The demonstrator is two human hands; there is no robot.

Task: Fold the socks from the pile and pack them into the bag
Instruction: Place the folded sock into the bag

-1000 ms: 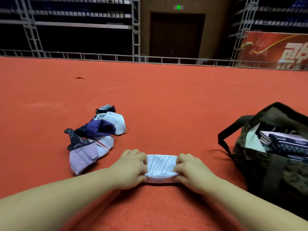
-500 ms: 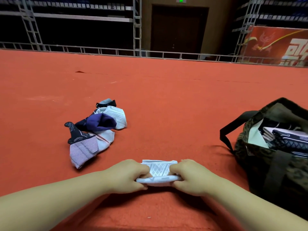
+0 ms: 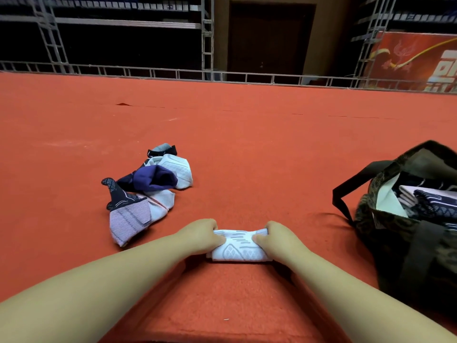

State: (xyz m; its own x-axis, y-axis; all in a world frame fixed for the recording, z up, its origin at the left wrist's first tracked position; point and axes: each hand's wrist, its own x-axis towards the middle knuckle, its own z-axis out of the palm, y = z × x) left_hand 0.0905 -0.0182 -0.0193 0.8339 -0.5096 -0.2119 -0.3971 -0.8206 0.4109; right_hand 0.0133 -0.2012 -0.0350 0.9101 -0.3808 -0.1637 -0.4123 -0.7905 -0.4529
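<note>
A: Head view first. Where does the folded sock [image 3: 239,246] lie?

B: It lies on the red carpet [image 3: 247,149], near the person, directly between the 2 hands. It is white with grey lines and a grey net pattern, folded into a short thick bundle.

A: And the left hand [image 3: 201,235]?

B: It holds the left end of the bundle. Its fingers are curled over the far edge and the thumb presses on the top, so it pinches the cloth.

A: The right hand [image 3: 275,240]?

B: The same on the right end: fingers curled over the far edge, thumb on top, gripping the sock. Both hands touch the sock and do not touch each other.

A: Where is the pile of socks [image 3: 148,191]?

B: To the far left of the hands, apart from them. I see a purple sock, a white one, a striped one and dark patterned ones, all lying loose.

A: And the bag [image 3: 405,233]?

B: At the right edge, dark with a camouflage pattern, its mouth open. Folded socks already lie inside. Its black strap [image 3: 346,191] falls on the carpet toward the left.
</note>
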